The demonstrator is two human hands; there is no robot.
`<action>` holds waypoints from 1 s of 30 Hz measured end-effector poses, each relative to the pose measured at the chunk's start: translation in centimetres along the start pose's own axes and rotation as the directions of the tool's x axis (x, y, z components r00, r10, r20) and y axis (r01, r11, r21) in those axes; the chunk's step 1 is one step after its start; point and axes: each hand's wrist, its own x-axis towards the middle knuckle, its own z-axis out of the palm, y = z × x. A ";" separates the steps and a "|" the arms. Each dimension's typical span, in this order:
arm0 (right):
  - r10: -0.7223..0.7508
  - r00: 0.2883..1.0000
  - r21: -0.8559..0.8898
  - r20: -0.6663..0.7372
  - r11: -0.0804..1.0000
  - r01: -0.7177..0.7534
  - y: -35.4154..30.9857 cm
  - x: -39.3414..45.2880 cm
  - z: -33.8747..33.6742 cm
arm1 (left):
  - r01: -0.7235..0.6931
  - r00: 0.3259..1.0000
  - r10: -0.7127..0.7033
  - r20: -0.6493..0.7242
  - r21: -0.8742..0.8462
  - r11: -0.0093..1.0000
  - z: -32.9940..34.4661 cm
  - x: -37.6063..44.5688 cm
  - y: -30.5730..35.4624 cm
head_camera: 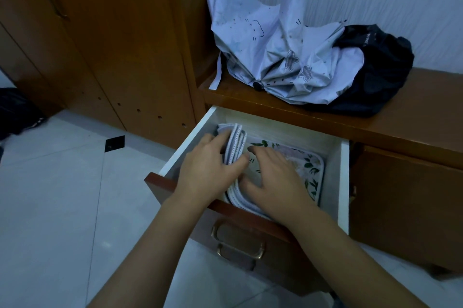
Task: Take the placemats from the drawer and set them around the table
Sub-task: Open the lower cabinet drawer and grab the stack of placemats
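Head view: tall brown wardrobe point(100, 39) fills the far left, its door handle high up, with pale floor tiles point(57, 202) spreading in front of it. To the right runs a low wooden cabinet point(406, 202), and its top carries a collapsed pale umbrella point(270, 39) printed with small cat faces and stars, lying against a crumpled black bag point(375, 69) on the far right. Below the cabinet top, the drawer point(343, 182) stands pulled out toward the near side, white-walled inside, with a brown front panel and a brass handle point(238, 245) low on it. Inside lie the placemats point(310, 170): a floral-printed one lies flat on the drawer bottom at the right, while several others with white stitched edges are lifted on their left sides, curving up from the near end of the drawer to the far left corner. Both arms reach in from the near edge. The left hand point(208, 167) has its fingers curled over the raised edges of the mats, gripping them, thumb against the stack. Just beside it, the right hand point(273, 180) lies spread with fingers straight and apart, pressing flat on the floral mat.
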 end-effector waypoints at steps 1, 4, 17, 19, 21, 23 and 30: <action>-0.010 1.000 0.021 -0.009 1.000 0.010 0.0 -0.1 0.0 | 0.006 1.000 -0.006 0.023 -0.008 1.000 0.0 0.0 -0.1; -0.042 0.999 0.061 -0.022 0.997 0.043 -0.1 -0.1 0.1 | 0.015 0.994 -0.016 0.110 0.011 1.000 0.2 -0.2 -0.3; -0.061 0.998 0.166 0.001 0.984 0.060 -0.9 -0.3 -0.6 | 0.199 0.975 -0.099 0.201 -0.577 0.792 -1.0 0.6 -0.8; -0.057 0.998 0.144 -0.019 0.988 0.059 -0.7 -0.2 -0.4 | 0.152 0.981 -0.065 0.185 -0.507 0.849 -0.9 0.8 -1.1; -0.052 0.998 0.115 -0.038 0.992 0.056 -0.5 -0.1 -0.2 | 0.027 0.990 0.013 0.138 -0.279 0.960 -1.0 1.0 -2.0; -0.078 0.996 0.091 -0.041 0.993 0.081 -0.3 0.0 -0.2 | -0.066 0.991 0.066 0.116 -0.009 0.998 -1.2 1.2 -3.1; -0.104 0.994 0.048 -0.033 0.993 0.105 -0.2 0.1 -0.3 | 0.056 0.998 -0.057 0.039 0.023 0.998 -1.0 1.4 -3.8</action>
